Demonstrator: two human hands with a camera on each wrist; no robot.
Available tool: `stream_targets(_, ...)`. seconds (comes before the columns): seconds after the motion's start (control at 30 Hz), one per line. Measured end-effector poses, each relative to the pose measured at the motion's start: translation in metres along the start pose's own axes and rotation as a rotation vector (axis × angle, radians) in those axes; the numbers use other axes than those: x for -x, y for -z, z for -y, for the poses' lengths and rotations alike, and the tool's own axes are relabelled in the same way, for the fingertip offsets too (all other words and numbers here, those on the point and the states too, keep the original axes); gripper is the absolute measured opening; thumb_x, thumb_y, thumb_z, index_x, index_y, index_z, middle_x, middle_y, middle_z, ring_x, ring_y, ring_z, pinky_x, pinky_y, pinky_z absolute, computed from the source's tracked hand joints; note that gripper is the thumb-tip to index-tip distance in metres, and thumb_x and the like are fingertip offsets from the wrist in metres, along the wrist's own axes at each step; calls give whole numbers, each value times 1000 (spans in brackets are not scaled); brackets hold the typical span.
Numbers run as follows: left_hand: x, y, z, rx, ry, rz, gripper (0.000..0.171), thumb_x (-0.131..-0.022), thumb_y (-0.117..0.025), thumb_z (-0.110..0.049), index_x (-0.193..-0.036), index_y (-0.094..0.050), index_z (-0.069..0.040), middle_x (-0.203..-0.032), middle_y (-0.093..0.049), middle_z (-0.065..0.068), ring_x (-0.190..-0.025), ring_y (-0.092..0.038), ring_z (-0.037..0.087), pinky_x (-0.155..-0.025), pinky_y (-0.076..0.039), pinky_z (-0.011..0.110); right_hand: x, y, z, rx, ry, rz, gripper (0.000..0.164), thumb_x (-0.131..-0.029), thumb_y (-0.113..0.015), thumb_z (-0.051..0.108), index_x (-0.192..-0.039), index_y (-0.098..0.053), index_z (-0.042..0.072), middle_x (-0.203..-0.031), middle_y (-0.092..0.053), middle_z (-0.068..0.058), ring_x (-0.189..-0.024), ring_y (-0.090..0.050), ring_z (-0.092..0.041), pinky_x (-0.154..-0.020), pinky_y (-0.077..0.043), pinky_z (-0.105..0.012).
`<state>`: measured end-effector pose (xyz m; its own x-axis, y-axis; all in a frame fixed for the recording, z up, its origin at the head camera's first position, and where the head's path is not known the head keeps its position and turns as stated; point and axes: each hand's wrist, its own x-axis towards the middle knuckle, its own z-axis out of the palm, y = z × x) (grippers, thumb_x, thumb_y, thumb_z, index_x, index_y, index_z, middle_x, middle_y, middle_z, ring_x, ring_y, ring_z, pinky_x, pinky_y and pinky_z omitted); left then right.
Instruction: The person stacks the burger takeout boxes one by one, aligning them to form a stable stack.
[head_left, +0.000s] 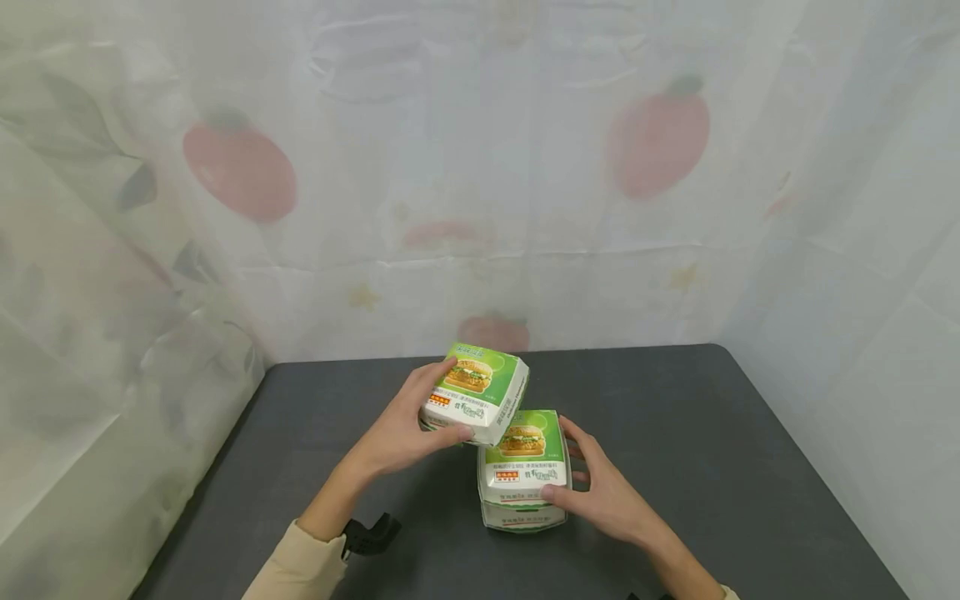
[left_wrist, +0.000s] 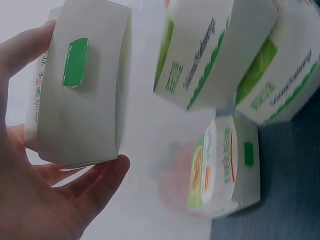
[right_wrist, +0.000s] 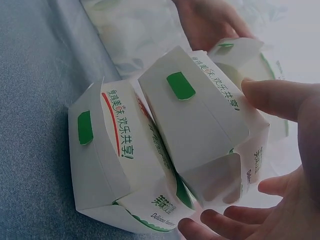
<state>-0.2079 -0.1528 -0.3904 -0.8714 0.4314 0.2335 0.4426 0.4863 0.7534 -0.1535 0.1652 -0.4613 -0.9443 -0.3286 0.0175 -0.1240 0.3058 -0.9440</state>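
A white and green burger box (head_left: 487, 392), tilted, is gripped in my left hand (head_left: 401, 429), thumb at its near edge and fingers at the far left. It is held up, overlapping the back left of a two-box stack in the head view. The stack's upper burger box (head_left: 525, 471) rests on a lower burger box (head_left: 522, 518). Around the upper one's right side, my right hand (head_left: 607, 492) stands with spread fingers, thumb at the near corner. In the right wrist view, the lower fingertips (right_wrist: 207, 216) show a gap from the box.
Another burger box (left_wrist: 225, 172) stands on the dark table (head_left: 712, 467), seen in the left wrist view and hidden in the head view. White printed curtains (head_left: 480, 192) hang behind the table and along both sides.
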Motion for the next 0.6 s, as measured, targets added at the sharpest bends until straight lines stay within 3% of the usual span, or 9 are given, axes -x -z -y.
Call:
stream_targets(0.4, 1, -25, -7, 15, 20, 27, 94, -83, -83, -47, -161, -30, -33, -160, -28, -1, -127, -46, 20, -98, -43, 47, 3, 4, 0, -5, 13, -6, 95, -91, -79, 33, -163, -19, 15, -162, -23, -13, -142, -36, -37, -106, -41, -53)
stream_targets(0.6, 3, -30, -9, 0, 15, 33, 94, -84, -82, -48, -160, -30, -35, -159, -28, 0, -125, -48, 21, -97, -44, 48, 8, 9, 9, 67, 37, -70, 92, -91, -78, 37, -162, -23, 21, -162, -24, -12, -142, -35, -43, -107, -39, -62)
